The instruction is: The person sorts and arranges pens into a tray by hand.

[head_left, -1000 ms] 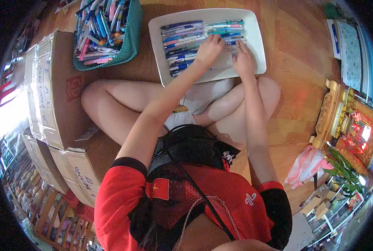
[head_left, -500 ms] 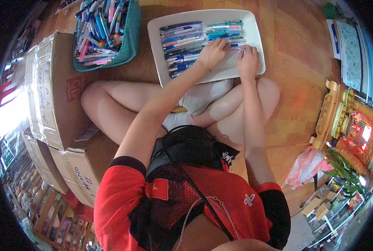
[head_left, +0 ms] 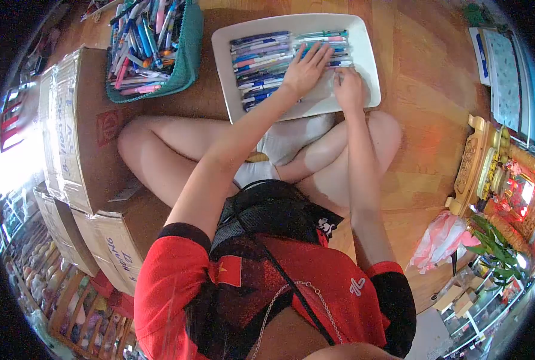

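A white tray (head_left: 368, 51) in front of me holds two columns of pens laid side by side. The left column (head_left: 261, 60) runs most of the tray's depth; the right column (head_left: 321, 36) covers the far part. My left hand (head_left: 305, 71) lies over the right column, fingers spread flat on the pens, partly hiding them. Close by, my right hand (head_left: 349, 90) has its fingers curled together at the near edge of that column, beside the end of a pen (head_left: 341, 63). What its fingertips hold, if anything, is hidden.
A teal basket (head_left: 188, 57) heaped with loose pens stands left of the tray. Cardboard boxes (head_left: 78, 129) are stacked along my left side. To the right are a carved wooden stand (head_left: 467, 162), a pink-and-white plastic bag (head_left: 438, 240) and a green plant (head_left: 495, 246).
My left hand has opened from a pinch and now lies flat, a little farther forward over the pens. My right hand has shifted slightly left, its fingers curled.
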Tool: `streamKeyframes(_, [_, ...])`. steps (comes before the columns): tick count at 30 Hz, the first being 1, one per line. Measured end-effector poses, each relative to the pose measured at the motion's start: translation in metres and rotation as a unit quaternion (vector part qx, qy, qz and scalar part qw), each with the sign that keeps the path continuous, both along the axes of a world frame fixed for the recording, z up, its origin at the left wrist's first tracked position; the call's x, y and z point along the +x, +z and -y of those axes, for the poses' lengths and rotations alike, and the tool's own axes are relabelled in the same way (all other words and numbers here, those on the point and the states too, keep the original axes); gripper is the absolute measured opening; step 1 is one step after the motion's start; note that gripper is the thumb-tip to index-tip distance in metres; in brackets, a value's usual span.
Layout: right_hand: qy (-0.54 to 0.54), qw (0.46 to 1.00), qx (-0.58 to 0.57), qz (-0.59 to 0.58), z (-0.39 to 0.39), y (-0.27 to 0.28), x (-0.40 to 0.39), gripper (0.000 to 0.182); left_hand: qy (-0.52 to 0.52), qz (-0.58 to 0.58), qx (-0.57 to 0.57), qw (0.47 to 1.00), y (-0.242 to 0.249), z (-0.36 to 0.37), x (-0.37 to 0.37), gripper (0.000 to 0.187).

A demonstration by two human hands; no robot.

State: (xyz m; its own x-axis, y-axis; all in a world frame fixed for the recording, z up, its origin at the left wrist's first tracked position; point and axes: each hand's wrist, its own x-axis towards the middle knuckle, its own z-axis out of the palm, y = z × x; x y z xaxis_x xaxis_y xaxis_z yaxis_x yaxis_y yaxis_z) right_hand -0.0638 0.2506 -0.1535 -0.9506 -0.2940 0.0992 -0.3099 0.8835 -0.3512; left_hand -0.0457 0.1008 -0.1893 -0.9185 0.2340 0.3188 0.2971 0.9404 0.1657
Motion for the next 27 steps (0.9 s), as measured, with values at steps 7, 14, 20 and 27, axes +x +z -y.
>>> streamKeyframes(7, [0.016,1.0,-0.006,-0.012,-0.002,-0.003,-0.002,0.021,0.015,0.011,0.011,1.0,0.015,0.001,0.0,0.05])
streamKeyframes(14, [0.01,0.999,-0.019,-0.024,-0.001,0.001,-0.002,0.016,0.091,-0.153,0.143,0.973,0.181,0.114,0.064,0.034])
streamKeyframes(20, [0.026,0.996,-0.073,-0.033,0.001,0.003,0.001,0.013,0.393,-0.076,0.021,0.916,0.199,0.237,0.104,0.031])
streamKeyframes(27, [0.014,0.996,-0.084,0.011,-0.008,-0.002,0.0,0.015,0.412,-0.076,-0.078,0.905,0.185,0.269,0.075,0.034])
